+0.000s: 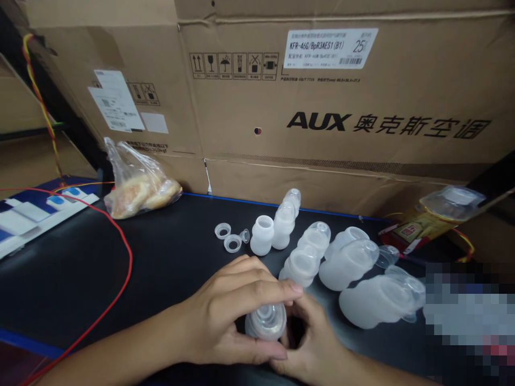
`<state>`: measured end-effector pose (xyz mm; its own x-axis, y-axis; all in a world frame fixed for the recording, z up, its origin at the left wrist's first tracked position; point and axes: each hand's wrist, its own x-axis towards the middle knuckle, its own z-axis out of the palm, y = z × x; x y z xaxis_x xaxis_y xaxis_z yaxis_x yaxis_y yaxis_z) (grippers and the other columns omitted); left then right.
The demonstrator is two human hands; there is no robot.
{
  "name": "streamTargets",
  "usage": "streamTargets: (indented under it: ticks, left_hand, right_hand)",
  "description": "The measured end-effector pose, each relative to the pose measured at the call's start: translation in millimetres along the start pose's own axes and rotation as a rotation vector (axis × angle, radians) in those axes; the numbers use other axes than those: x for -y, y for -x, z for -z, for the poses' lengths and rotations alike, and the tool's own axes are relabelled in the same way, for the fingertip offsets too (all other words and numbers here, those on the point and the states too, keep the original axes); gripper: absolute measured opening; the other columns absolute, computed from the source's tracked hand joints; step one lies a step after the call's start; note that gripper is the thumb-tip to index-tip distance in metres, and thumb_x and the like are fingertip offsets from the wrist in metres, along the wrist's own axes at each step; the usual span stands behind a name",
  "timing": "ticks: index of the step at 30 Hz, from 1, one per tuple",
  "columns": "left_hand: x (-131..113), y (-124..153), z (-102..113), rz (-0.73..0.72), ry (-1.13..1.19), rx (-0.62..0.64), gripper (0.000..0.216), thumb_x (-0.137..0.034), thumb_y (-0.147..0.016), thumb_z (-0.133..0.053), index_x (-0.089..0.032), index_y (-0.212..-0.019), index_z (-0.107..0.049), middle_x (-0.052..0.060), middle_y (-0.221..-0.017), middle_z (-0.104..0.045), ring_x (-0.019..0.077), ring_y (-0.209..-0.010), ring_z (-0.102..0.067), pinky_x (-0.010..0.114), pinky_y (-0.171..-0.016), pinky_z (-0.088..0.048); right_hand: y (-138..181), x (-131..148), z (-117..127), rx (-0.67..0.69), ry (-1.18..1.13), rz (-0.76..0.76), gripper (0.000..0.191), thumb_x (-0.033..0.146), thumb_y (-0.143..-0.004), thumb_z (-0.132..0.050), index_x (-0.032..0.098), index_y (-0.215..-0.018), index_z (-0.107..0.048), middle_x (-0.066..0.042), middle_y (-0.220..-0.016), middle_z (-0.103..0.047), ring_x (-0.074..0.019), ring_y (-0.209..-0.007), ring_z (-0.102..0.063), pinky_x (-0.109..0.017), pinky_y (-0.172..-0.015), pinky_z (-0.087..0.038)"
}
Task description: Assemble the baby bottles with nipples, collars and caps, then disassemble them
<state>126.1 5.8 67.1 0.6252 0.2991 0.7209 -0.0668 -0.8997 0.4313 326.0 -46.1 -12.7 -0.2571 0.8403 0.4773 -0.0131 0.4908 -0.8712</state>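
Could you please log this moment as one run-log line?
left hand: grips bottle | right hand: on same bottle | table: more bottles, rings, bread bag

- A black table top (80,279) with a blue edge fills the foreground.
- Large brown cardboard boxes (362,107) stand behind it like a wall, with printed labels and black lettering.
- A red wire (124,257) curves over the table.
- Light is even and indoor.
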Motion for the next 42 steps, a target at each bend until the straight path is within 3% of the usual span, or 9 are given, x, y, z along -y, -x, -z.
streamTargets:
  ticks: [5, 11, 18, 21, 25, 29, 32, 40, 42]
  left_hand:
    - [-8.1, -0.4, 5.1, 0.077, -0.081, 0.096, 0.045, -0.049, -0.110, -0.063, -0.015, -0.139, -0.056, 0.010, -0.114, -0.079, 0.0192, -0.097, -0.071, 0.035, -0.090, -0.054]
    - [-16.7, -2.7, 4.4, 0.112, -0.284, 0.155, 0.029, -0.040, -0.109, -0.065, -0.018, -0.126, -0.055, 0.006, -0.103, -0.072, 0.0197, -0.090, -0.064, 0.034, -0.082, -0.047]
    - [-17.0, -6.2, -2.4, 0.226, -0.024, 0.051, 0.040, -0.055, -0.100, -0.075, -0.017, -0.109, -0.066, 0.003, -0.091, -0.070, 0.0163, -0.083, -0.062, 0.029, -0.076, -0.049]
    - [-13.7, -6.2, -2.4, 0.226, 0.086, 0.064, 0.041, -0.045, -0.093, -0.088, -0.016, -0.117, -0.071, 0.004, -0.097, -0.076, 0.0163, -0.090, -0.067, 0.029, -0.085, -0.053]
    - [-14.9, -2.2, 1.4, 0.316, 0.221, 0.104, 0.049, -0.046, -0.089, -0.091, -0.021, -0.127, -0.072, 0.009, -0.119, -0.076, 0.0261, -0.126, -0.064, 0.042, -0.115, -0.051]
    - [-18.2, 1.4, 6.1, 0.407, 0.235, 0.133, 0.049, -0.058, -0.096, -0.079, -0.026, -0.133, -0.072, 0.007, -0.115, -0.059, 0.0232, -0.110, -0.059, 0.038, -0.099, -0.054]
    - [-17.2, 1.6, 9.4, 0.319, 0.272, 0.165, 0.058, -0.048, -0.108, -0.066, -0.030, -0.161, -0.051, 0.007, -0.115, -0.061, 0.0224, -0.109, -0.058, 0.038, -0.098, -0.054]
    - [-15.7, -10.2, 19.3, 0.212, 0.316, 0.248, 0.036, -0.032, -0.116, -0.052, -0.013, -0.142, -0.067, 0.018, -0.135, -0.074, 0.0232, -0.132, -0.066, 0.041, -0.117, -0.050]
    - [-14.4, -9.9, 21.1, 0.216, 0.335, 0.254, 0.035, -0.027, -0.116, -0.050, -0.013, -0.144, -0.067, 0.019, -0.142, -0.073, 0.0234, -0.142, -0.062, 0.041, -0.123, -0.047]
  right_hand:
    - [-6.9, 1.8, -1.4, 0.016, 0.038, 0.027, 0.043, 0.065, -0.088, -0.085, 0.027, -0.098, -0.068, 0.002, -0.077, -0.063, -0.0147, -0.062, -0.054, -0.024, -0.053, -0.044]
    - [-9.6, 11.2, 0.4, 0.029, 0.113, 0.043, 0.037, 0.059, -0.092, -0.084, 0.025, -0.097, -0.069, 0.003, -0.077, -0.061, -0.0147, -0.063, -0.052, -0.026, -0.055, -0.042]
    - [-4.9, 9.7, 0.7, 0.013, 0.176, 0.105, 0.048, 0.069, -0.090, -0.082, 0.024, -0.096, -0.067, 0.002, -0.075, -0.063, -0.0144, -0.058, -0.054, -0.025, -0.054, -0.047]
    - [-5.7, 8.7, -0.5, -0.007, 0.159, 0.110, 0.051, 0.072, -0.089, -0.082, 0.023, -0.093, -0.068, 0.000, -0.075, -0.068, -0.0175, -0.061, -0.063, -0.026, -0.057, -0.054]
    - [-9.0, 9.4, -0.4, -0.033, 0.123, 0.087, 0.054, 0.077, -0.090, -0.077, 0.025, -0.099, -0.070, -0.001, -0.075, -0.070, -0.0185, -0.062, -0.064, -0.026, -0.055, -0.054]
    - [-9.5, 10.1, 1.9, -0.032, 0.096, 0.058, 0.051, 0.076, -0.088, -0.080, 0.027, -0.101, -0.072, 0.001, -0.074, -0.068, -0.0152, -0.057, -0.056, -0.024, -0.048, -0.044]
    - [-7.4, 9.8, 2.9, -0.028, 0.078, 0.034, 0.043, 0.061, -0.088, -0.089, 0.029, -0.112, -0.072, 0.002, -0.077, -0.069, -0.0153, -0.059, -0.056, -0.023, -0.047, -0.044]
    - [-7.9, 6.4, 3.9, -0.004, 0.011, 0.009, 0.061, 0.052, -0.083, -0.096, 0.034, -0.134, -0.069, -0.004, -0.122, -0.080, -0.0260, -0.111, -0.078, -0.035, -0.095, -0.066]
    - [-8.0, 6.4, 3.9, -0.020, 0.011, 0.003, 0.059, 0.047, -0.084, -0.096, 0.033, -0.134, -0.066, -0.002, -0.120, -0.080, -0.0243, -0.107, -0.079, -0.032, -0.090, -0.067]
